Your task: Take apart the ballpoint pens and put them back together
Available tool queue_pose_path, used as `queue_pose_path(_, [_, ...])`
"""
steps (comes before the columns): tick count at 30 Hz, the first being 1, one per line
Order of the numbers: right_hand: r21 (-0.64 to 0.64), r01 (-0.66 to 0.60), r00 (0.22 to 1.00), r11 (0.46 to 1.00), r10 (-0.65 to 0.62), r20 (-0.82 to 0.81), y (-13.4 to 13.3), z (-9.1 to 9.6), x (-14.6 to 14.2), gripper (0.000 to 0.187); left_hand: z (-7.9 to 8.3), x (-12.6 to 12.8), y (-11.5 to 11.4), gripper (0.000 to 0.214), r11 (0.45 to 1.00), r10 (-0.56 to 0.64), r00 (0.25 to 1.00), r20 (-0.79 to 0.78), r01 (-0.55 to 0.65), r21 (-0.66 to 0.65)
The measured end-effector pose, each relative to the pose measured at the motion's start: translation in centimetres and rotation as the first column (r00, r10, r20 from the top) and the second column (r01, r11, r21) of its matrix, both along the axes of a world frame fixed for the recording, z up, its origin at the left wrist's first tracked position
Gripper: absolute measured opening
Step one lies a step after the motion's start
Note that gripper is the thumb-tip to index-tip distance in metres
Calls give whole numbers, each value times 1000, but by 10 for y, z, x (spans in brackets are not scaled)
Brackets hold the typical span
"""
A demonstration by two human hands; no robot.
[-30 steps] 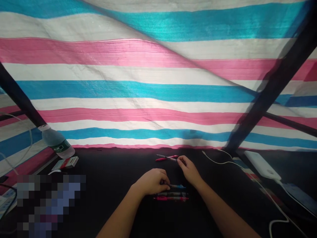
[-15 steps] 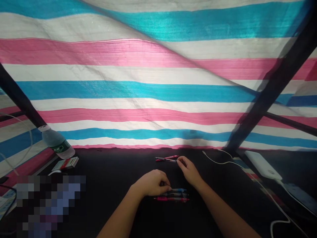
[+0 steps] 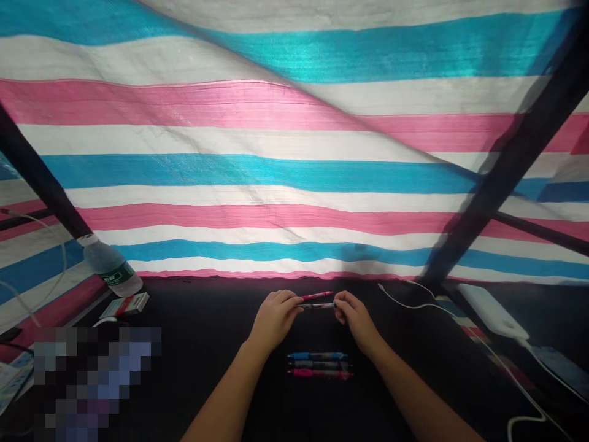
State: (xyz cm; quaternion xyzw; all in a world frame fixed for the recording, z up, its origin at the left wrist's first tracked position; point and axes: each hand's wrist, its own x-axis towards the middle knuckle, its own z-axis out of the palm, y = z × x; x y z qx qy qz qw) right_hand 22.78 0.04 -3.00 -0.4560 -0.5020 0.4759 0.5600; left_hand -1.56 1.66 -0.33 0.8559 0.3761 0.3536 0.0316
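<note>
You have one slim pen pinched between your two hands, the left hand's fingers closed on its left end and the right hand's on its right. Just beyond it lies a red pen, its left end reaching your left fingers; whether they grip it, you can't tell. Nearer you, a blue pen, black pen and pink pen lie side by side on the table.

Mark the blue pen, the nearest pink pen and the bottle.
Blue pen point(image 3: 317, 356): head view, middle of barrel.
Nearest pink pen point(image 3: 321, 373): head view, middle of barrel.
Bottle point(image 3: 116, 275): head view, green label.
</note>
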Motion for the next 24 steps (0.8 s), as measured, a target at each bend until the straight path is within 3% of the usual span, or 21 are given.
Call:
queue_pose_path(5, [-65, -37, 989, 997, 27, -148, 0, -6, -5, 23, -1, 1, -1, 17, 997, -38, 999, 38, 41, -62])
queue_pose_path(11, [20, -59, 997, 998, 58, 55, -5, 2, -6, 34, 2, -2, 0, 22, 973, -119, 983, 141, 144, -182])
queue_pose_path(16, [129, -64, 986, 990, 42, 162, -4, 1, -3, 30, 8, -3, -4, 31, 938, -10, 994, 107, 47, -342])
queue_pose_path(20, [128, -43, 985, 991, 21, 169, -5, -1, -4, 32, 10, 0, -7, 27, 963, 0, 997, 81, 22, -270])
queue_pose_path(24, [139, -52, 982, 989, 25, 189, -7, 1, -5, 31, 10, 2, -8, 21, 975, -28, 997, -73, 11, -221])
